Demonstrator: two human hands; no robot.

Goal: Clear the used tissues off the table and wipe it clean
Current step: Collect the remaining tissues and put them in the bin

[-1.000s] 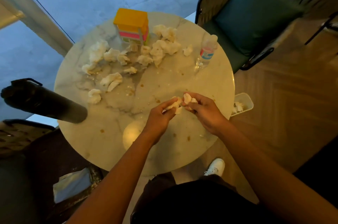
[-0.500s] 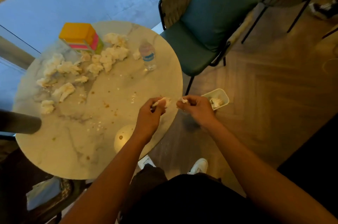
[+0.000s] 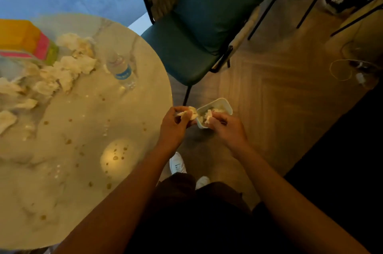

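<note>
My left hand (image 3: 174, 127) grips a crumpled white tissue (image 3: 189, 113) just past the round marble table's (image 3: 87, 150) right edge. My right hand (image 3: 224, 127) holds another crumpled tissue (image 3: 207, 118) over a small white bin (image 3: 224, 105) on the floor, which has tissue inside. Several used tissues (image 3: 68, 67) lie bunched at the table's far left. Brown spots and crumbs dot the tabletop.
A yellow and pink tissue box (image 3: 22, 40) stands at the table's far left, a clear water bottle (image 3: 121, 71) near its right side. A green cushioned chair (image 3: 199, 25) sits beyond the bin. My white shoes (image 3: 177, 163) are on the wooden floor.
The view has swung right. Both hands, each holding its tissue, have moved off the table's edge to the white bin on the floor.
</note>
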